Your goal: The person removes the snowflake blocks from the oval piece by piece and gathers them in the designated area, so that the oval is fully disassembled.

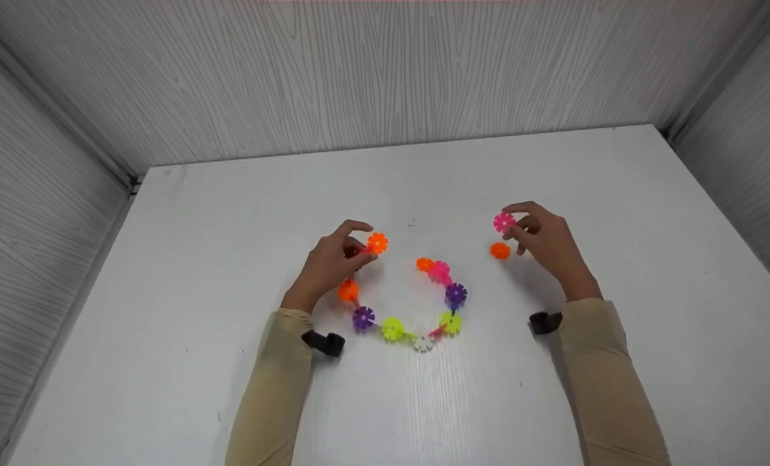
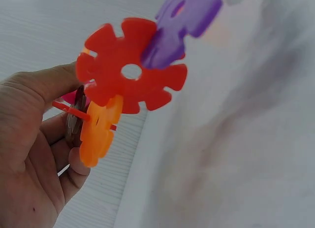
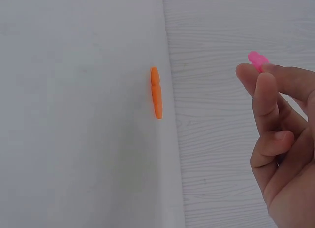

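A chain of notched, flower-shaped plastic discs (image 1: 393, 329) curves in an open loop on the table, in orange, pink, purple, yellow, white and red. My left hand (image 1: 329, 262) grips the chain's left end, where an orange disc (image 1: 378, 243) stands out past the fingertips. In the left wrist view, a red disc (image 2: 108, 75) and a purple disc (image 2: 197, 16) follow on from the grip. With thumb and index finger, my right hand (image 1: 543, 241) pinches a single pink disc (image 1: 503, 222) above the table. Just below it lies a loose orange disc (image 1: 500, 250), flat on the surface.
The white table (image 1: 184, 310) runs back to a grey wood-grain panel (image 1: 385, 77), with similar panels at both sides. The chain's other end, another orange disc (image 1: 424, 264), lies between the two hands. Each wrist wears a small black camera (image 1: 325, 343).
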{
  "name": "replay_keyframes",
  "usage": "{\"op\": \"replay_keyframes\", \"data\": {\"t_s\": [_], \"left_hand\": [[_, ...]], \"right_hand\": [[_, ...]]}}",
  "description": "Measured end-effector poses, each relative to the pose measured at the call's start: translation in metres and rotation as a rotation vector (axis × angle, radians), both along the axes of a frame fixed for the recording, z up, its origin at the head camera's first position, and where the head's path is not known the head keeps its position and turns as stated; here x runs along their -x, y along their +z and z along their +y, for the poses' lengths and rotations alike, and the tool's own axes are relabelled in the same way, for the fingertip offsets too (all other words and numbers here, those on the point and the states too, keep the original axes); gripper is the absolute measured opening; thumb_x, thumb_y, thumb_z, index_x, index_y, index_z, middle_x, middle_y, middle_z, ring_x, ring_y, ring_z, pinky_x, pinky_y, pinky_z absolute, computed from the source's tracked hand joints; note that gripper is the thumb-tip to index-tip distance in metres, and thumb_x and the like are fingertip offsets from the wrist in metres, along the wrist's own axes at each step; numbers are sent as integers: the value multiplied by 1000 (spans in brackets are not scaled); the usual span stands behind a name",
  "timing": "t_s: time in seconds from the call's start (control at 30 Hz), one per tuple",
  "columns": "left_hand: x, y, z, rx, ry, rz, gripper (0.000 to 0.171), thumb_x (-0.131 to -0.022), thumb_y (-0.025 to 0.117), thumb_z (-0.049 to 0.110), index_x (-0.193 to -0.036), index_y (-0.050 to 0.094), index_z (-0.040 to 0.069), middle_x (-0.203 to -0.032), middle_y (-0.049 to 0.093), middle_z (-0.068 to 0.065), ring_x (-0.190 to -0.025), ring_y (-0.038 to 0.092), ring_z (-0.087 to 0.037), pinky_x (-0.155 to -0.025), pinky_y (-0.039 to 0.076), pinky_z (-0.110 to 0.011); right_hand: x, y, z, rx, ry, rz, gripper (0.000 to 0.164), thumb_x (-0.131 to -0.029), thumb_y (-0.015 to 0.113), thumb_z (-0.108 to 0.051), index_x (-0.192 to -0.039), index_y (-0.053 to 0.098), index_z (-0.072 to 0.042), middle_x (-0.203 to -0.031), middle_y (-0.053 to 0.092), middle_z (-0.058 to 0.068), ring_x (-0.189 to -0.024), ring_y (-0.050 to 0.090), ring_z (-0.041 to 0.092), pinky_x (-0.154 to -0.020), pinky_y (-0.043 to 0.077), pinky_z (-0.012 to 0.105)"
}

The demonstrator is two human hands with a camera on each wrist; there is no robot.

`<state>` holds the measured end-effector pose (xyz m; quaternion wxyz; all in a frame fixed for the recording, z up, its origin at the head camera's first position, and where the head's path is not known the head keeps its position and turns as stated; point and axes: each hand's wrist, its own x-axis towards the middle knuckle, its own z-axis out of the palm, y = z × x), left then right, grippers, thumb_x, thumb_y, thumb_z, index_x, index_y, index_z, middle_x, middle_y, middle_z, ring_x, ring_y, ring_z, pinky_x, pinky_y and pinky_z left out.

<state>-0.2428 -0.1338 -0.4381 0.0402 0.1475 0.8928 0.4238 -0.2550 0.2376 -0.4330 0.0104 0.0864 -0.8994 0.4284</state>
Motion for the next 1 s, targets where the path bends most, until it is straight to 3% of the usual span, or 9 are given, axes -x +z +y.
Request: {"op": "replay_keyframes", "data": {"t_s": [0.17, 0.53, 0.63, 0.8, 1.0], "left_hand": [[0, -1, 1, -4, 7, -8, 36, -89, 69, 30, -122, 54, 23, -90, 69, -4, -68, 51, -18, -63, 43, -28], [-2, 0, 4, 2, -10, -21, 32, -91, 66, 28, -122, 58, 27, -95, 69, -5, -77, 57, -20, -65, 46, -28], [-1, 1, 4, 14, -3, -47, 33, -91, 66, 31, -123, 58, 30, -94, 69, -5, -76, 59, -20, -65, 48, -27], [-1, 3, 4, 38, 8, -72, 33, -91, 66, 33, -123, 59, 33, -91, 68, -4, -73, 59, -20, -64, 49, -28], [-2, 6, 3, 42, -8, -50, 33, -92, 65, 31, -125, 60, 32, -92, 67, -4, -77, 55, -20, -67, 47, -28]], "right_hand": [[1, -3, 10, 21, -23, 5, 33, -99, 55, -22, -131, 55, -20, -95, 68, 17, -75, 59, 34, -61, 42, 22], [4, -8, 26, 52, -63, 12, 35, -99, 53, -24, -134, 55, -20, -96, 65, 18, -72, 56, 18, -60, 42, 21], [5, -8, 28, 62, -72, 4, 36, -99, 53, -24, -134, 55, -20, -96, 65, 18, -72, 56, 19, -60, 42, 21], [6, -7, 32, 71, -89, -26, 36, -99, 52, -24, -135, 54, -19, -96, 64, 19, -71, 56, 16, -60, 41, 21], [7, -7, 36, 46, -117, -84, 37, -100, 51, -22, -136, 54, -20, -97, 66, 17, -73, 57, 19, -60, 41, 22]]}}
